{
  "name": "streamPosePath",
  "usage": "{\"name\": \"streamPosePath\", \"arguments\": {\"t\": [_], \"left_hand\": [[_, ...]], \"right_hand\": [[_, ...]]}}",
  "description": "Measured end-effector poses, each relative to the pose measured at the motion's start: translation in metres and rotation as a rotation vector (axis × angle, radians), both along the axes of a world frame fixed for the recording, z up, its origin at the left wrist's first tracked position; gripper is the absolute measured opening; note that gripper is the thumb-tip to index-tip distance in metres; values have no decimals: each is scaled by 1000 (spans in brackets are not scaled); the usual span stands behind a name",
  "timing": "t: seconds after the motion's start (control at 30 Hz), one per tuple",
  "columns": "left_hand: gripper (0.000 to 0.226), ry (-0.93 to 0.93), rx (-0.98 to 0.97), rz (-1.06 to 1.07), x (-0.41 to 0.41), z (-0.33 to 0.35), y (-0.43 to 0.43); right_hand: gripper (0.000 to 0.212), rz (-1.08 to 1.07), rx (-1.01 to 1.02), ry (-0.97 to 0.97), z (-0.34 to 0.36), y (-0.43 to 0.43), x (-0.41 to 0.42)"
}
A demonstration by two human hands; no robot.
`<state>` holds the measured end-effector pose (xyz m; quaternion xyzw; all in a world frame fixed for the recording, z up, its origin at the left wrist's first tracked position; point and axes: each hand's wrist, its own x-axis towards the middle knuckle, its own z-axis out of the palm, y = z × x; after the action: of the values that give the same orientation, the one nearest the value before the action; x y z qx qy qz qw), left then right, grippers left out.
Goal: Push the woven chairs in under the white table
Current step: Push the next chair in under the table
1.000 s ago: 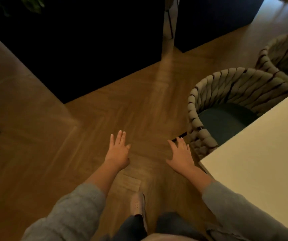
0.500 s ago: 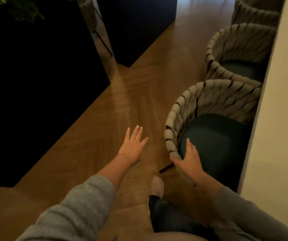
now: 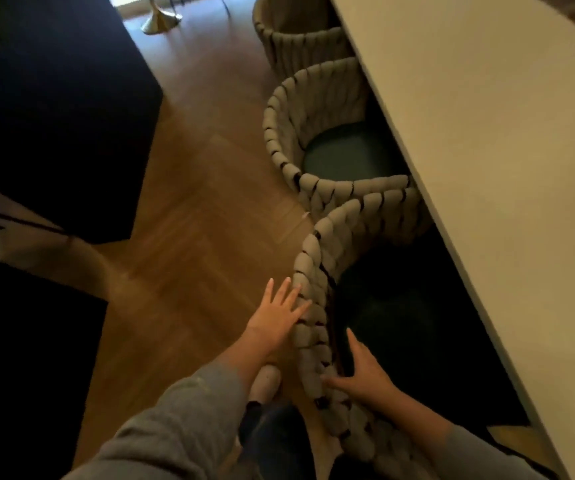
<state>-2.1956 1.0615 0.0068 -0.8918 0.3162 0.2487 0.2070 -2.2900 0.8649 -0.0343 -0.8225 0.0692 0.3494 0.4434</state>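
Three woven beige chairs stand in a row along the left edge of the white table (image 3: 487, 140). The nearest chair (image 3: 327, 258) has a dark seat partly under the tabletop. My left hand (image 3: 277, 317) lies flat, fingers straight, against the outside of its woven backrest. My right hand (image 3: 360, 374) rests on the inner side of the same backrest rim, thumb over the weave, fingers straight. The second chair (image 3: 296, 133) sits just beyond, its green cushion half under the table. A third chair (image 3: 300, 46) stands farther back.
Herringbone wood floor (image 3: 203, 237) runs to the left of the chairs. Dark cabinets or blocks (image 3: 54, 116) stand at the left. A brass lamp base (image 3: 161, 20) is at the far end. My shoe (image 3: 265, 382) is beside the near chair.
I have stepped closer and turned along the table. Both hands moved from the air onto the nearest chair's backrest, left outside, right inside the rim.
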Motion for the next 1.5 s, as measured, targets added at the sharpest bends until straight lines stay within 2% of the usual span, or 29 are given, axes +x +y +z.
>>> {"name": "streamPosePath", "arguments": {"t": [0.1, 0.23, 0.37, 0.47, 0.53, 0.6, 0.67, 0.9, 1.27, 1.5], "left_hand": [[70, 30, 15, -225, 60, -19, -2], [72, 47, 26, -528, 127, -40, -13], [67, 31, 63, -775, 173, -46, -25], [66, 11, 70, -930, 201, -48, -34], [64, -3, 107, -996, 213, -52, -42], [62, -19, 174, -1060, 217, -55, -52], [58, -37, 215, -1096, 215, -57, -59], [49, -37, 184, -1129, 203, -59, -51], [44, 51, 138, -1167, 130, -42, -6], [44, 84, 82, -1098, 91, -40, -20]], "right_hand": [[131, -143, 17, 45, -12, 9, 19], [151, -358, 5, 137, -23, 23, 39], [150, -553, 59, 258, -31, 52, 38], [120, -469, 50, 310, -30, 86, 31], [103, -403, -164, 328, -30, 107, 28], [83, -425, -382, 328, -28, 122, 30], [71, -416, -473, 350, -28, 131, 34], [51, -473, -558, 316, -20, 144, 18], [52, -516, -580, 344, -5, 182, -56], [45, -547, -647, 376, -4, 157, -91]]}}
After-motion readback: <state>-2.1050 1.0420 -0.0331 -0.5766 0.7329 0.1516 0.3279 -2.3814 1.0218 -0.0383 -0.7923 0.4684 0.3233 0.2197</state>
